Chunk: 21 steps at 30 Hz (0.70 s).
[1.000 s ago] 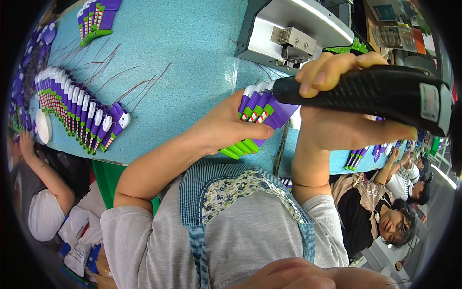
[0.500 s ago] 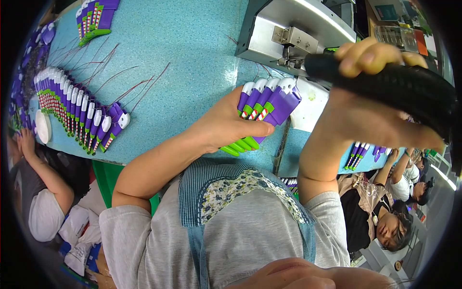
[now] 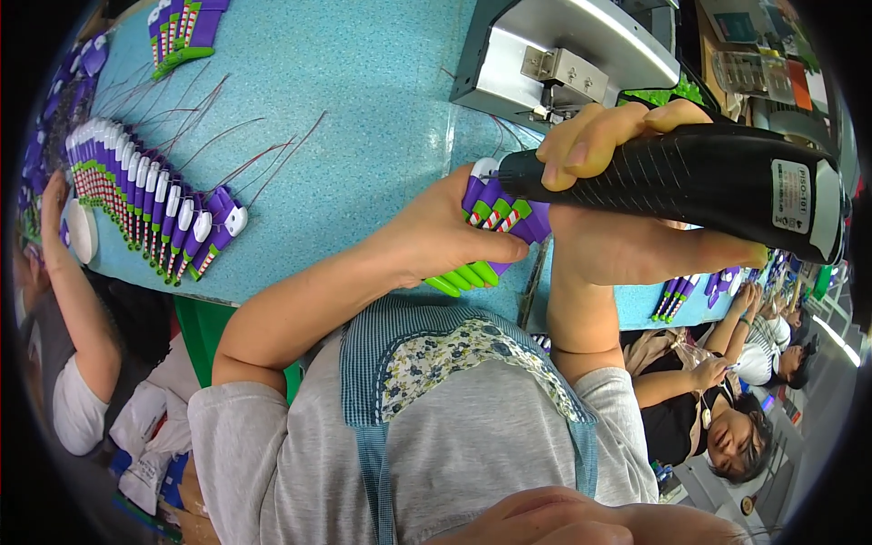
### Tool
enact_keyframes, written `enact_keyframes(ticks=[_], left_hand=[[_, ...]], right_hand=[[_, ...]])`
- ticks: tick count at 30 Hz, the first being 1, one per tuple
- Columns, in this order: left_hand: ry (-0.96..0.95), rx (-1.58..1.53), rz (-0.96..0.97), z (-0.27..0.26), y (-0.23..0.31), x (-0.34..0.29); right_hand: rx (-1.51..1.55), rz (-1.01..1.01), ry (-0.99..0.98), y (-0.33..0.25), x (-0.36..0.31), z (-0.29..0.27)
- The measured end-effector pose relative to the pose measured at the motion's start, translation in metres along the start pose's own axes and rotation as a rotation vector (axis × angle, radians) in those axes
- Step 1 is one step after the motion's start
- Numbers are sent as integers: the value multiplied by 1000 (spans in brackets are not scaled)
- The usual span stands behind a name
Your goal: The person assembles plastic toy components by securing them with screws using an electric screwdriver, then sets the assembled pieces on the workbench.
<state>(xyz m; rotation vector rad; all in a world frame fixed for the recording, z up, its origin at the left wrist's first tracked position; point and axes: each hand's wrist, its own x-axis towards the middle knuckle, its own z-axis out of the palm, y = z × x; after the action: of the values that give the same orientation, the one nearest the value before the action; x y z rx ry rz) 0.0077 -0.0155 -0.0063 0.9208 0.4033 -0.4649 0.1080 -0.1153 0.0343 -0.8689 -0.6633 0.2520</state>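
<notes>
My left hand (image 3: 445, 238) is closed round several purple toy pieces (image 3: 536, 222) with white ends, red-and-white stripes and green tips, the thumb pressed across their front. My right hand (image 3: 613, 245) is wrapped round a thick black hand-held tool (image 3: 672, 168) with a label near its butt. The tool's narrow end is at the white ends of the pieces, covering some of them; whether it touches them I cannot tell.
A long fanned row of similar toy pieces (image 3: 150, 195), with thin red wires, lies on the blue table (image 3: 354, 64) at left. More pieces (image 3: 186, 27) lie far left. A grey metal machine (image 3: 554, 59) stands beyond my hands. Co-workers sit on both sides, a person's arm (image 3: 82, 282) at left.
My right hand has brought the black tool left and down, its narrow end now at the toy pieces. My left hand still grips them, shifted slightly.
</notes>
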Motion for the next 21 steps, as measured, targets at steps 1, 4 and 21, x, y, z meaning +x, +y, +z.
enact_keyframes(ticks=[1, 4, 21], left_hand=[[4, -5, -1, 0, -1, -1], [1, 6, -17, -3, 0, -2], [78, 59, 218, -6, -21, -4]], right_hand=[[30, -10, -24, 2, 0, -1], [54, -5, -39, 5, -2, -1], [-105, -63, 95, -34, -12, 3]])
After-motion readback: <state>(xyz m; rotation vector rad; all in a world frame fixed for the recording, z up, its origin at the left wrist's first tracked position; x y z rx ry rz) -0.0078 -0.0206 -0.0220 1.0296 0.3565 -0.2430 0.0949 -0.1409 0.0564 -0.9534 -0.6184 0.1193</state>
